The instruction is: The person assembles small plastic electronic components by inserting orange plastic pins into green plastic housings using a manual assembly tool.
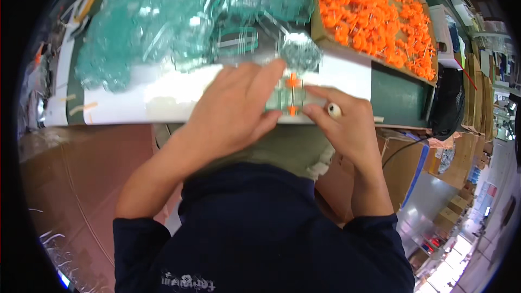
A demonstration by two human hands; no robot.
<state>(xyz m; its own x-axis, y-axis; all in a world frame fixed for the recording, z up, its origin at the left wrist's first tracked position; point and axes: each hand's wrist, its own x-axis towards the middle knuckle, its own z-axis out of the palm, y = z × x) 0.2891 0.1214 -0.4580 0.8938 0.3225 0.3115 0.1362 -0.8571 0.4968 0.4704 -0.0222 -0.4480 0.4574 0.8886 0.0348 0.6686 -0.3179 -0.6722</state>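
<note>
A small clear plastic part (284, 97) lies at the near edge of the white work surface. Across it runs a thin metal axle with an orange wheel piece (293, 80) at its far end and another orange piece (293, 110) at the near end. My left hand (230, 103) grips the left side of the clear part, fingers on the far side and thumb on the near side. On the right, my right hand (347, 119) is closed around a cream, round-ended stick with a dark centre (334, 110). Its thumb and forefinger tips reach the part's right side.
Heaped green-tinted clear plastic parts (146, 27) cover the back left. A small clear bag-like bundle (300, 51) lies beyond my hands. At the back right stands a cardboard box (374, 57) full of orange wheel pieces on axles. A black bag (449, 103) hangs off the table's right end.
</note>
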